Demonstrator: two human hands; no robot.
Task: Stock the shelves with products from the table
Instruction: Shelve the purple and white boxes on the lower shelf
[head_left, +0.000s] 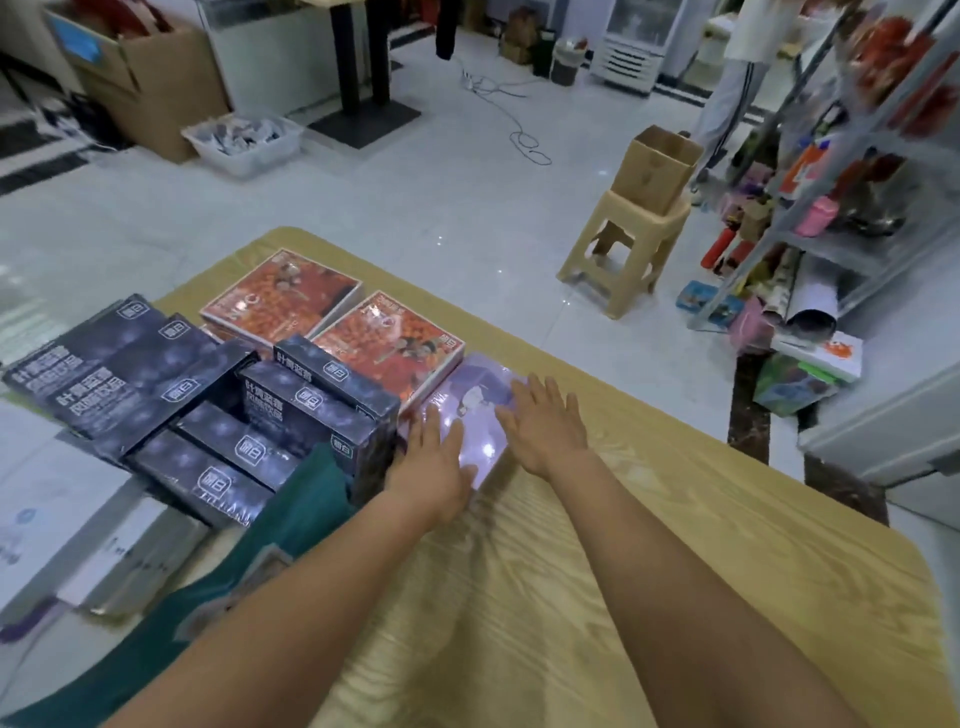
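Single head cam, wide-angle, fwd/down, close over table (779, 545)

The floor (441, 171) was glossy pale tile, with dark border strips at its left edge. A beige plastic stool (621, 260) stood on it, carrying an open cardboard box (657, 169). A white cable (509, 111) trailed towards a glass-door cooler (636, 41) at the far side. Grey metal shelves (841, 248) rose along the right edge.
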